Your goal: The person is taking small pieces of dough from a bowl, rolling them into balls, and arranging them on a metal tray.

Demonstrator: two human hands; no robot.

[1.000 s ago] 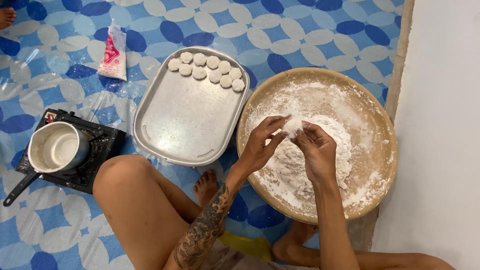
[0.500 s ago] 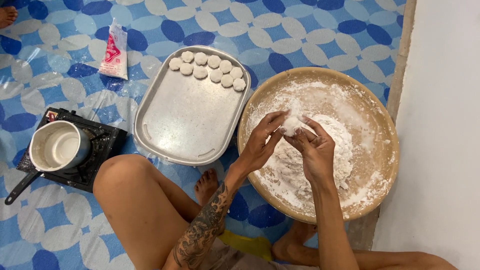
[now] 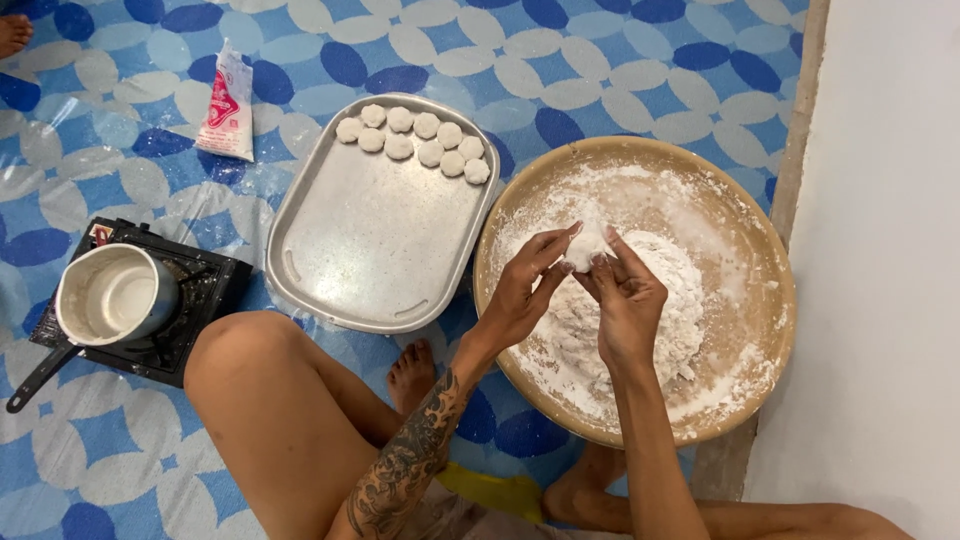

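Both hands, left hand [image 3: 520, 295] and right hand [image 3: 628, 300], pinch one dough lump [image 3: 583, 248] between my fingertips, above the floured bowl [image 3: 740, 240].

1. Home setting, cooking done on the floor, not a fitted kitchen.
2. Floor covered by a blue-and-white patterned mat [image 3: 620, 60], plain white wall [image 3: 880, 250] beside it.
3. Small portable stove [image 3: 190, 310] with a pot [image 3: 115, 295] on it.
4. Metal tray [image 3: 370, 240], wide floured bowl [image 3: 740, 230], person sitting barefoot.
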